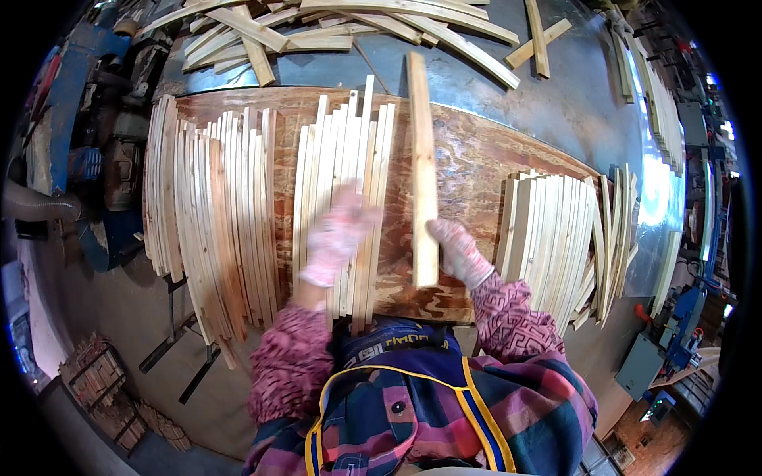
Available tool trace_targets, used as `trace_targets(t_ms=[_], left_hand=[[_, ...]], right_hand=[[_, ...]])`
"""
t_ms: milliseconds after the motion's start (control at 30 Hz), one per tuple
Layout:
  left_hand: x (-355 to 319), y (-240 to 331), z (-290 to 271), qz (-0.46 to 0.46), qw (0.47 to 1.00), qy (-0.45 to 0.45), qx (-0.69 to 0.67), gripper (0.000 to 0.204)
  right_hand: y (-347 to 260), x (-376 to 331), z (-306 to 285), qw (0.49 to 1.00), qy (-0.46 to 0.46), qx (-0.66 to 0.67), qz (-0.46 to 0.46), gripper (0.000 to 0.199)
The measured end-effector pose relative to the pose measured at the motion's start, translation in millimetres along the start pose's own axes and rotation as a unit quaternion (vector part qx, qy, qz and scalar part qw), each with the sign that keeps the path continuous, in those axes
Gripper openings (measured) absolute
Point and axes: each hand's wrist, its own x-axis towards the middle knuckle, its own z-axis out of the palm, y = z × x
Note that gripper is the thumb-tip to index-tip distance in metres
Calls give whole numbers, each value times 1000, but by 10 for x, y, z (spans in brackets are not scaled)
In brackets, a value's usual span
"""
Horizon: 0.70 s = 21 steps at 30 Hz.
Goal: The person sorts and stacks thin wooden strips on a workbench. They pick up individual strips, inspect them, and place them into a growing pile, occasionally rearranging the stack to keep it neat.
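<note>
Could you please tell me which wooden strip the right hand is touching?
The lone strip between the middle row and the right row: its right edge, near the lower end, meets the right hand, and no other does.

A broad, smooth, blue-grey metal counter (567,119) carries a flat, reddish-brown plywood board (468,178) with strongly marked grain. On the board lie a wide row of long, pale wooden strips (230,198) at the left, a narrower row of pale, square-edged wooden strips (317,174) near the middle, and a tight row of cream-coloured wooden strips (548,226) at the right. Some left-hand strips overhang the near edge. Beyond the board, a jumbled pile of yellowish wooden slats (254,36) lies crisscrossed on the metal, with two crossed, pale wooden slats (538,44) apart to its right.
</note>
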Motion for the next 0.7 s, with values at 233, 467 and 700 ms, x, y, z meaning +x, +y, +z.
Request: trace_targets(t_ms=[233,467,700], left_hand=[[115,-752,310,-36,922,148,356,41],[-1033,92,-765,26,810,326,487,54],[-1886,367,-1755,-69,365,423,827,75]], right_hand=[[-1261,683,-417,677,48,-712,-182,49],[-2612,2356,-1520,481,429,-730,-229,72],[-2271,1907,-490,623,208,-744,-120,41]])
